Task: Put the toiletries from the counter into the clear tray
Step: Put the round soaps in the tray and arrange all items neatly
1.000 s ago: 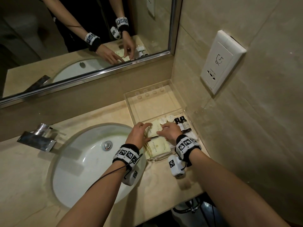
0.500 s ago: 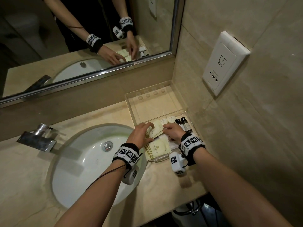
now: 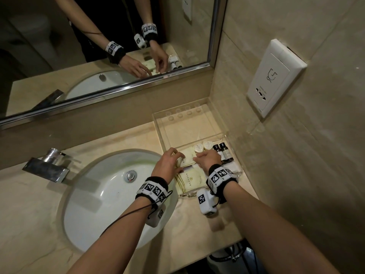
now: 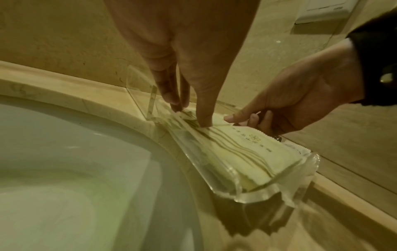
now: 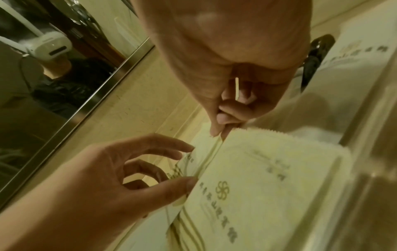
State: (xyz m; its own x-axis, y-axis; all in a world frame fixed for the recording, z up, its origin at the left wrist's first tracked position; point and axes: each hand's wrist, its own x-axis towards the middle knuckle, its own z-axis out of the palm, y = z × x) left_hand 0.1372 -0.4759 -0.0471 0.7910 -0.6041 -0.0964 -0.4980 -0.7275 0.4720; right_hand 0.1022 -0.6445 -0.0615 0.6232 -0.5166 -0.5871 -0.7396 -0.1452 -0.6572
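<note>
The clear tray (image 3: 197, 123) sits at right of centre in the head view, in the corner of the beige marble counter (image 3: 122, 139), and is split into two compartments: the upper one shows only the counter through its floor, the lower one holds the toiletries; counted there are two dark small bottles (image 3: 223, 152) lying side by side at the tray's right edge, two round pale packets (image 3: 203, 146) just left of them, and two stacks of flat cream sachets, an upper stack (image 3: 186, 158) under the fingers and a lower stack (image 3: 190, 179) with a printed flower logo; how many sachets each stack holds cannot be told. The left hand (image 3: 167, 163) is spread with its fingers nearly straight, and in the left wrist view its fingertips (image 4: 205, 123) press down on the edge of the upper stack where it meets the lower one; the right hand (image 3: 208, 158) is curled, its thumb and forefinger (image 5: 216, 130) pinching the corner of the upper stack, with the other fingers folded under the palm. Both wrists wear black bands with checkered markers; a white oval sink (image 3: 102, 196) with a metal drain fills the lower left, a chrome faucet (image 3: 47, 168) stands at far left, a framed mirror (image 3: 98, 46) spans the upper left, and a white wall socket (image 3: 274, 84) hangs on the tiled wall at upper right.
</note>
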